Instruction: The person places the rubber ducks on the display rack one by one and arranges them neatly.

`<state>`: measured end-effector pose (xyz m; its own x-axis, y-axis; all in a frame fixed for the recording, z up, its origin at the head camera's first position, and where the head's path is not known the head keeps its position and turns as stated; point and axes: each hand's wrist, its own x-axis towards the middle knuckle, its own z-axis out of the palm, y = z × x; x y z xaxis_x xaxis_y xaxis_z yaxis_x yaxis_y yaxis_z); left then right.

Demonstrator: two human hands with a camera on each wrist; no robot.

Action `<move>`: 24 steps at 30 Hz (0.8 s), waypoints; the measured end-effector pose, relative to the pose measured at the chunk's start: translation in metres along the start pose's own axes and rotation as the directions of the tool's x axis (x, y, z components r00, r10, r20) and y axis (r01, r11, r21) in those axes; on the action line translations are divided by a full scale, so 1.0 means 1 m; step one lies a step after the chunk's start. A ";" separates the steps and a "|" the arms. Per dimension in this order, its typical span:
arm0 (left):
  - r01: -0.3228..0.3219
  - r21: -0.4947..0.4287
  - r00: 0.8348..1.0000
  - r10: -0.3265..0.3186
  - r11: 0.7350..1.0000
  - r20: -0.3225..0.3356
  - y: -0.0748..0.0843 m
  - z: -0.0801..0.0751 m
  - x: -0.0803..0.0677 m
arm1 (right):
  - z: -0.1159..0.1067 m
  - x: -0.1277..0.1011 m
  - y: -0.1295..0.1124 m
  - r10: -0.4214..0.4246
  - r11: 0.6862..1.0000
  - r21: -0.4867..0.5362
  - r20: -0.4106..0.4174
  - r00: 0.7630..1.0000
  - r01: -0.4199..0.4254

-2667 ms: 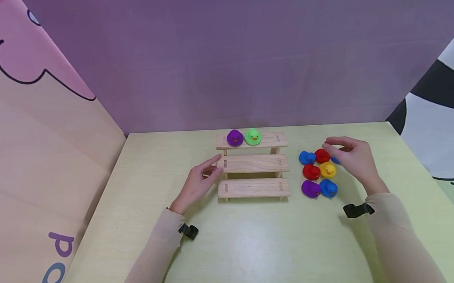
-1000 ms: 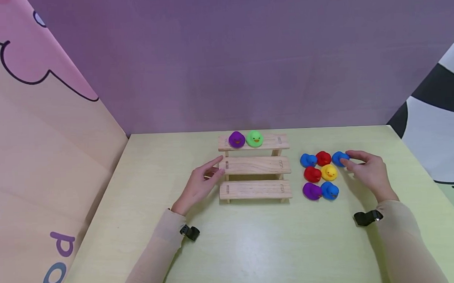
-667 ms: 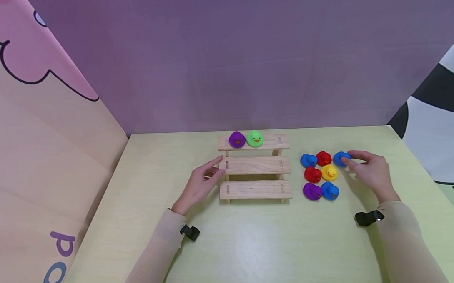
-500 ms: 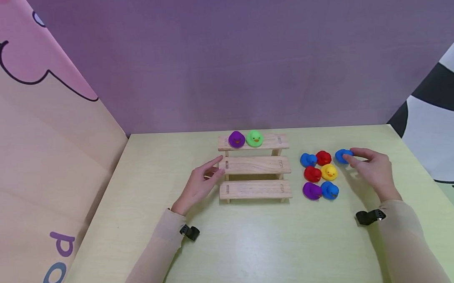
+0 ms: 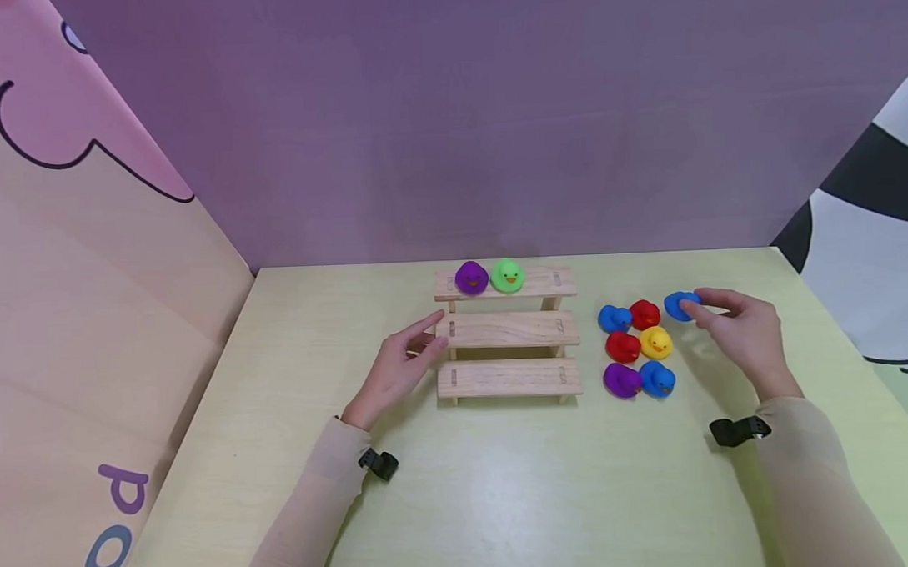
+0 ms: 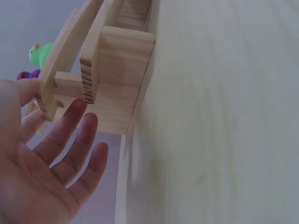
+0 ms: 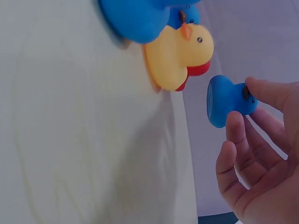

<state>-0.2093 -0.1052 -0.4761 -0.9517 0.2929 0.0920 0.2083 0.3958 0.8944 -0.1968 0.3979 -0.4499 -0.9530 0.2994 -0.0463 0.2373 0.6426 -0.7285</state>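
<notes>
Right of centre in the head view, the person's right hand [image 5: 744, 332] pinches a blue toy duck [image 5: 678, 306] between thumb and fingertips; the right wrist view shows this duck clear of the table [image 5: 499, 499], with its flat base exposed and the remaining fingers bent and slightly apart below it. Just to the left of that duck and lower in the frame, six more toy ducks sit on the table in three close rows of two: another blue duck [image 5: 614, 318] beside a red duck [image 5: 644, 314], a second red duck [image 5: 623, 346] beside a yellow duck [image 5: 656, 343], and a purple duck [image 5: 623, 380] beside a third blue duck [image 5: 657, 379]. At the middle of the frame stands a three-tier wooden stand [image 5: 511, 329], whose top tier bears a second purple duck [image 5: 472, 278] on the left and a light green duck [image 5: 508, 276] next to it. Left of the stand, the left hand [image 5: 397, 370] pinches the left end of the middle plank between thumb and index finger, its other fingers loosely bent and spread in the left wrist view. Across the top of the frame runs a plain purple backdrop [image 5: 448, 125].
</notes>
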 end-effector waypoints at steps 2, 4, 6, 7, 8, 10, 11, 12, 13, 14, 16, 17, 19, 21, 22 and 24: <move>0.000 -0.001 1.000 0.000 1.000 -0.001 0.000 -0.001 0.000 | 0.001 -0.001 -0.004 -0.014 1.000 -0.004 -0.006 1.000 0.014; -0.004 -0.003 1.000 0.004 1.000 -0.001 0.000 -0.001 0.001 | 0.002 -0.003 -0.008 -0.027 1.000 -0.001 -0.011 1.000 0.027; -0.006 -0.003 1.000 0.006 1.000 0.000 0.000 -0.001 0.001 | 0.003 -0.004 -0.012 -0.033 0.999 0.000 -0.014 0.999 0.033; -0.006 -0.004 1.000 0.006 1.000 0.001 -0.001 -0.002 0.001 | 0.003 -0.005 -0.013 -0.036 0.999 0.002 -0.015 0.999 0.036; -0.007 -0.005 1.000 0.007 1.000 0.002 -0.001 -0.001 0.002 | 0.003 -0.006 -0.015 -0.037 0.999 0.003 -0.016 0.999 0.037; -0.007 -0.005 1.000 0.007 1.000 0.004 -0.001 -0.001 0.002 | 0.004 -0.007 -0.017 -0.041 0.999 0.006 -0.016 0.999 0.041; -0.005 -0.003 1.000 0.005 1.000 0.004 -0.001 -0.001 0.002 | 0.005 -0.008 -0.018 -0.043 0.999 0.005 -0.018 0.999 0.043; -0.005 -0.001 1.000 0.005 1.000 0.005 -0.001 -0.001 0.002 | 0.005 -0.009 -0.019 -0.046 0.999 0.006 -0.019 0.999 0.046; -0.004 0.000 1.000 0.004 1.000 0.004 0.000 -0.001 0.002 | 0.005 -0.010 -0.021 -0.050 0.999 0.007 -0.019 0.999 0.050; -0.004 0.002 1.000 0.004 1.000 0.003 0.000 -0.001 0.002 | 0.006 -0.010 -0.022 -0.054 0.999 0.007 -0.020 0.998 0.054; -0.005 0.003 1.000 0.005 1.000 0.002 -0.001 0.000 0.002 | 0.007 -0.012 -0.025 -0.063 0.998 0.007 -0.023 0.998 0.063; -0.006 0.003 1.000 0.006 1.000 0.001 -0.001 0.000 0.002 | 0.007 -0.013 -0.027 -0.069 0.998 0.008 -0.023 0.997 0.069; -0.009 0.003 1.000 0.009 1.000 -0.002 -0.002 0.000 0.002 | 0.007 -0.014 -0.030 -0.081 0.997 0.011 -0.026 0.996 0.082; -0.010 0.005 1.000 0.010 1.000 -0.003 -0.003 0.000 0.002 | 0.006 -0.015 -0.033 -0.092 0.996 0.009 -0.033 0.995 0.092; -0.010 0.006 1.000 0.010 1.000 -0.003 -0.003 0.000 0.002 | 0.006 -0.016 -0.034 -0.097 0.995 0.011 -0.037 0.995 0.097; -0.008 0.008 1.000 0.008 1.000 -0.001 -0.003 0.000 0.002 | 0.005 -0.017 -0.037 -0.109 0.994 0.016 -0.047 0.993 0.109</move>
<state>-0.2115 -0.1056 -0.4791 -0.9500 0.2958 0.0997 0.2181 0.4006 0.8899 -0.1901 0.3654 -0.4255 -0.9633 0.2605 0.0651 0.1287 0.6605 -0.7398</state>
